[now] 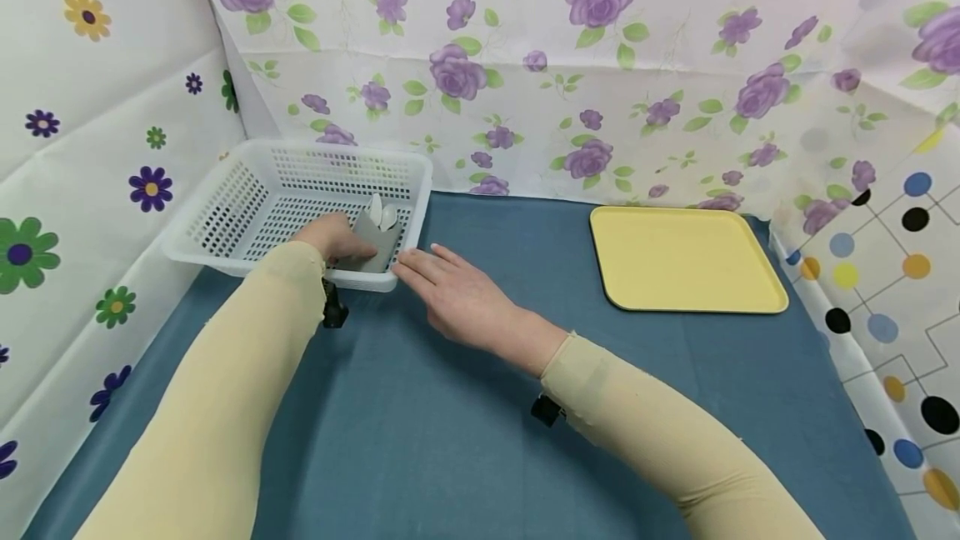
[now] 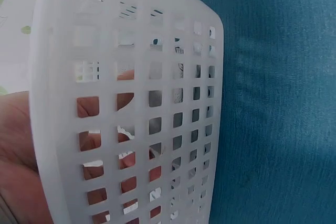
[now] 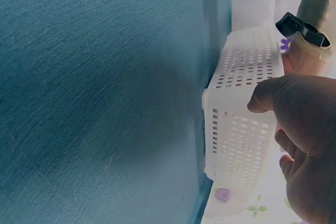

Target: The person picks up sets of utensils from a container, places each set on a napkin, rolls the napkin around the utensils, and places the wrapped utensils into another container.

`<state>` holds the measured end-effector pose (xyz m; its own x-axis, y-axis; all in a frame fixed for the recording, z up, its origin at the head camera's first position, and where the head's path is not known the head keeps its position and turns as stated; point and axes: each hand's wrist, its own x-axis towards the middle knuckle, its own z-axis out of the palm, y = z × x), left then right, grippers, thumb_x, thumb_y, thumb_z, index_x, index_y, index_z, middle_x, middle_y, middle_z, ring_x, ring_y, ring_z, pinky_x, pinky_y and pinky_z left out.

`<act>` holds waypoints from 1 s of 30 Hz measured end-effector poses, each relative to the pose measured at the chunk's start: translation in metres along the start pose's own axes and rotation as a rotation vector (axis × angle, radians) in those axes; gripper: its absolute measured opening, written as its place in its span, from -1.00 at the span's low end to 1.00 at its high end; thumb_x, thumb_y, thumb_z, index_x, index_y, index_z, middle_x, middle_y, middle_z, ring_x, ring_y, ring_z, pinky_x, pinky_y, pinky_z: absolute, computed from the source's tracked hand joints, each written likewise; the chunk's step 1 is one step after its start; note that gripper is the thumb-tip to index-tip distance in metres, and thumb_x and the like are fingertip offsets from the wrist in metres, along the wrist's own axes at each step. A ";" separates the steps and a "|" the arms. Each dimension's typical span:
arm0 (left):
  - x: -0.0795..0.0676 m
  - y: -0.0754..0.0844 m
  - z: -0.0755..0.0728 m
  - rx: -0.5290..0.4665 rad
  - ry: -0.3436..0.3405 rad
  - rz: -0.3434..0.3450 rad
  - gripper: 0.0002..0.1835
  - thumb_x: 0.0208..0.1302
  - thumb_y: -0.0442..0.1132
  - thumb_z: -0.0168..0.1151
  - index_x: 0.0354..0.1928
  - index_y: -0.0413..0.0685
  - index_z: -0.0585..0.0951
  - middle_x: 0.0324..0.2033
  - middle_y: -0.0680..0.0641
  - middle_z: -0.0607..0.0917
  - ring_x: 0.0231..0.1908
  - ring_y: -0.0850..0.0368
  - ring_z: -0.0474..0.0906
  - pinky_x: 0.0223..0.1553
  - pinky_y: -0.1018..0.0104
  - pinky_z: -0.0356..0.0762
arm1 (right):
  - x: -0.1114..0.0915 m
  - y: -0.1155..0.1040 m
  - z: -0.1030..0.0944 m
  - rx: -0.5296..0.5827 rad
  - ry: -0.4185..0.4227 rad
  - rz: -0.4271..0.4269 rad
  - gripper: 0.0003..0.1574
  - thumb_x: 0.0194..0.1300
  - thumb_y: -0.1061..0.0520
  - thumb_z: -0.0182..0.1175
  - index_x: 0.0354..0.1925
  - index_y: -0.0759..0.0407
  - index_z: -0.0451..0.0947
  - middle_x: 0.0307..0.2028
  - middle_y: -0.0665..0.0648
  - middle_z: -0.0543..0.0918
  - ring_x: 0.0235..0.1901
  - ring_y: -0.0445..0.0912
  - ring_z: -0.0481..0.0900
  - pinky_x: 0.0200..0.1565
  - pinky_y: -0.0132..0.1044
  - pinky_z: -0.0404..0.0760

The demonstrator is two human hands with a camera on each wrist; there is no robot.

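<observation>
My left hand (image 1: pixel 333 237) reaches down into a white perforated plastic basket (image 1: pixel 202 261) at the back left. One of its digits lies against a flat-faced grey object (image 1: pixel 384 250) in the basket's right part; I cannot tell whether the other fingers curl round it. White spoon-like utensils (image 1: pixel 382 211) lie at the grey object's far end. Through the basket's holes, the left wrist view shows parts of the fingers (image 2: pixel 89 141). My right hand (image 1: pixel 465 294), its fingers extended, has its fingertips at the basket's front right corner.
A yellow rectangular tray (image 1: pixel 690 261) lies at the back right of the blue-covered table (image 1: pixel 465 448). Flower-patterned sheets (image 1: pixel 525 107) hang close behind the basket and along the left side; a dotted sheet (image 1: pixel 892 315) lines the right.
</observation>
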<state>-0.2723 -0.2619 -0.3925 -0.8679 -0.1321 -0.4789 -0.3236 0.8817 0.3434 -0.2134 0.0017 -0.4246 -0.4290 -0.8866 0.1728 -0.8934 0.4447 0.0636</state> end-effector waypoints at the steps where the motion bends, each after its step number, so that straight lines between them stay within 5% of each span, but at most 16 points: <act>1: -0.001 0.000 -0.001 0.009 0.002 0.003 -0.22 0.57 -0.01 0.33 0.45 -0.57 0.38 0.25 -0.52 0.59 0.16 -0.37 0.63 0.18 -0.21 0.66 | 0.000 0.000 0.000 0.004 -0.003 0.001 -0.06 0.56 0.14 0.39 0.71 0.18 0.23 0.67 0.18 0.31 0.67 0.01 0.22 0.70 -0.02 -0.02; 14: -0.016 0.002 -0.004 0.062 0.042 0.081 -0.27 0.70 0.01 0.10 0.51 -0.56 0.35 0.33 -0.55 0.54 0.26 -0.41 0.57 0.27 -0.29 0.57 | -0.002 0.001 -0.002 0.024 -0.010 0.007 -0.03 0.62 -0.09 0.37 0.73 0.16 0.20 0.68 0.15 0.28 0.67 -0.01 0.21 0.70 -0.02 -0.02; 22: -0.029 0.006 0.000 0.030 0.065 0.167 -0.19 0.78 0.09 -0.03 0.68 -0.47 0.16 0.59 -0.53 0.27 0.55 -0.49 0.27 0.52 -0.35 0.30 | -0.011 0.001 -0.005 0.064 -0.010 0.021 -0.01 0.67 -0.20 0.26 0.76 0.15 0.12 0.73 0.15 0.17 0.73 0.00 0.04 0.71 -0.04 -0.10; 30: -0.042 0.004 0.000 0.028 0.097 0.213 -0.18 0.79 0.10 -0.06 0.70 -0.43 0.12 0.61 -0.51 0.25 0.58 -0.49 0.22 0.55 -0.38 0.22 | -0.019 0.002 -0.013 0.093 -0.012 0.055 -0.01 0.69 -0.26 0.20 0.77 0.12 0.12 0.74 0.14 0.16 0.74 0.02 0.01 0.71 -0.04 -0.11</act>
<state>-0.2371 -0.2524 -0.3711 -0.9479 0.0167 -0.3180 -0.1200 0.9063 0.4053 -0.2049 0.0210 -0.4154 -0.4786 -0.8631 0.1615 -0.8769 0.4792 -0.0376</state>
